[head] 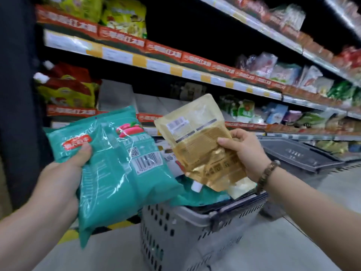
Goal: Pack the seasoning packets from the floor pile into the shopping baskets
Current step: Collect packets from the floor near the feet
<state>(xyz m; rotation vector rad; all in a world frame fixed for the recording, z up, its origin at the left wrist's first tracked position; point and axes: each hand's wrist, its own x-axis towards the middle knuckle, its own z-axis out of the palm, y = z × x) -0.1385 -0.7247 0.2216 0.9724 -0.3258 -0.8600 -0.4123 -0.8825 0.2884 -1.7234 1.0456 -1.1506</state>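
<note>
Grey basket (195,231) stands on the floor (283,247), its far side close to the shelves (175,73) and its handle folded down along the near rim. It is already heaped above the rim with teal packs and a pale one at the right edge, so little room is left inside. Open floor lies in front of it and to its right. A dark basket (297,155) sits further right along the shelf foot, apart from the grey one. Left hand (74,159) is raised at the left of the basket with forearm angled up, thumb pressed on top and fingers hidden beneath, gripping a teal pack (121,177). The pack's lower right corner overhangs the basket's left rim; whether they touch is unclear. Right hand (244,151) reaches in from the right, beaded bracelet (267,175) on the wrist, thumb and curled fingers pinching a gold pouch (197,145) by its right edge. The pouch hangs tilted over the basket with its white cap (196,186) pointing down, just above the contents.
</note>
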